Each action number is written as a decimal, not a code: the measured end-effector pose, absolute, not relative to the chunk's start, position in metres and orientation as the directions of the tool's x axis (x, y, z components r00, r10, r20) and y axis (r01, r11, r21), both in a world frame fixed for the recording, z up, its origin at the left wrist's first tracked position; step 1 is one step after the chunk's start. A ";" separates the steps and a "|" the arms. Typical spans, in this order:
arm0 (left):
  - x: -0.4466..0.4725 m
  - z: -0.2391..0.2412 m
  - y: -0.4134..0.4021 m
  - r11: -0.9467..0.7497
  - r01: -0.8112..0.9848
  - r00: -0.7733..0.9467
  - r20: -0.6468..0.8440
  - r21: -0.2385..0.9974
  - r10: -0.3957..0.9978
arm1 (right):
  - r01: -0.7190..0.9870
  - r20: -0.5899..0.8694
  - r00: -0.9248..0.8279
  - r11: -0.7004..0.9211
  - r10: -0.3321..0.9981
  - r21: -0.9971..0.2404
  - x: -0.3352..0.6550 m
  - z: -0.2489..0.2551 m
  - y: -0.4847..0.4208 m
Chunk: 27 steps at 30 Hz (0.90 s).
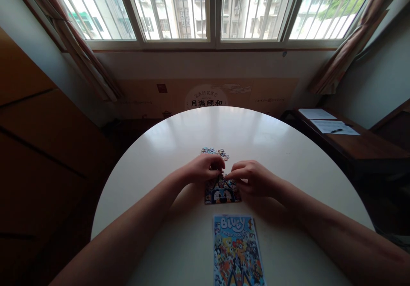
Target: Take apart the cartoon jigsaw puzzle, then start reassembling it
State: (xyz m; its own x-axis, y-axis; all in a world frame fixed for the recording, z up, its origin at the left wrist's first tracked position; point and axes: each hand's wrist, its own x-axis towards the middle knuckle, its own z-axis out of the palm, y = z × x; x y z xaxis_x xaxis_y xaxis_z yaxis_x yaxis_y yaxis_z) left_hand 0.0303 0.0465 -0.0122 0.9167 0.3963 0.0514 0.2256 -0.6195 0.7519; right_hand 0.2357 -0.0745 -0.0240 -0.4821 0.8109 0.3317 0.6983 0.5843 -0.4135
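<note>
A partly assembled jigsaw puzzle [223, 196] with a blue cartoon dog face lies flat on the round white table. At its top edge, my left hand [205, 166] is closed, its fingertips pinched at a small puzzle piece [221, 173]. From the other side my right hand [254, 177] reaches in, fingers curled and index fingertip at the upper part of the puzzle. Whatever its fingers may hold is too small to make out. Just beyond my hands sits a pile of loose puzzle pieces [209, 150]. Nearer to me lies a colourful "Bluey" picture sheet [238, 252].
The white table [153, 149] has a curved far edge before the wall and barred windows. On the right, a brown side table [361, 147] bears papers [333, 127] and a dark pen [337, 130]. A wooden cabinet [41, 149] stands at left.
</note>
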 end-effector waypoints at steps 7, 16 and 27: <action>0.033 -0.017 0.047 -0.597 0.237 0.909 0.042 0.766 0.415 | 0.766 0.262 -0.529 0.587 0.807 -0.263 0.226 -0.029 -0.074; 0.035 -0.026 0.052 -0.420 0.204 0.889 0.012 0.884 0.458 | 0.786 0.218 -0.494 0.539 0.842 -0.303 0.226 -0.030 -0.074; 0.020 -0.011 0.072 -0.435 0.302 0.666 0.138 0.848 0.733 | 0.794 0.219 -0.480 0.527 0.849 -0.303 0.226 -0.032 -0.074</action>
